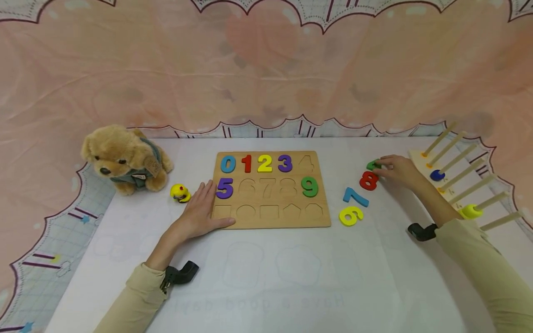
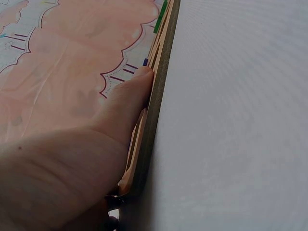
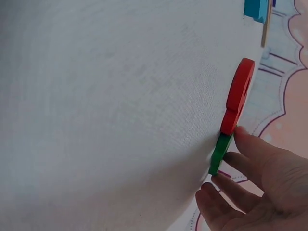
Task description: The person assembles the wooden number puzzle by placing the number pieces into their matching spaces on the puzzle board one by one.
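Note:
A wooden number board lies mid-table with numbers 0, 1, 2, 3, 5 and 9 in its recesses. My left hand rests on its left edge, fingers stretched and thumb on the front-left corner; the left wrist view has the thumb lying along the board's rim. To the right, my right hand holds a small green number 4 by thumb and fingertips, partly hidden by the fingers. In the right wrist view the green piece sits low at the table, right beside a red 8.
A blue 7 and a yellow 6 lie between board and right hand. A pegged wooden stand with beads is at far right. A plush dog and a small yellow duck toy are on the left.

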Motion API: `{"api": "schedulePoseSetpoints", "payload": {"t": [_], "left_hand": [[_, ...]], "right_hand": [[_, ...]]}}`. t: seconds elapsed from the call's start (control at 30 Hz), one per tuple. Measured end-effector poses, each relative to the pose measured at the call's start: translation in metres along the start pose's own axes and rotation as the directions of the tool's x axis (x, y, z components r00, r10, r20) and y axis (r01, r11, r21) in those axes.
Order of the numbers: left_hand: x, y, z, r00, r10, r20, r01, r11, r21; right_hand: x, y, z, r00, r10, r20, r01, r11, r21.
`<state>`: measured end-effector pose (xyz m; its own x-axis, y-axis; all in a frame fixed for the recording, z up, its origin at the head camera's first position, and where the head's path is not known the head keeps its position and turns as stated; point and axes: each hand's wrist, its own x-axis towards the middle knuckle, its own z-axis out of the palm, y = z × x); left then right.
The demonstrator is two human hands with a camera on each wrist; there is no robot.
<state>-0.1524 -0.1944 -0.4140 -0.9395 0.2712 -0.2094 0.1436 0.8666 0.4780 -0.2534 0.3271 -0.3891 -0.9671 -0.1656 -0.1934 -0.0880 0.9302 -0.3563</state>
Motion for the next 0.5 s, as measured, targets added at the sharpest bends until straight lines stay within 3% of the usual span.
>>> {"api": "schedulePoseSetpoints", "payload": {"t": [0.5], "left_hand": [[-0.0012, 0.0005, 0.0000, 1.000, 0.005, -0.004, -0.005, 1.000, 0.005]], "right_hand": [[0.0089, -0.0005, -0.0016, 0.997, 0.076, 0.029, -0.076, 0.997, -0.006]]}}
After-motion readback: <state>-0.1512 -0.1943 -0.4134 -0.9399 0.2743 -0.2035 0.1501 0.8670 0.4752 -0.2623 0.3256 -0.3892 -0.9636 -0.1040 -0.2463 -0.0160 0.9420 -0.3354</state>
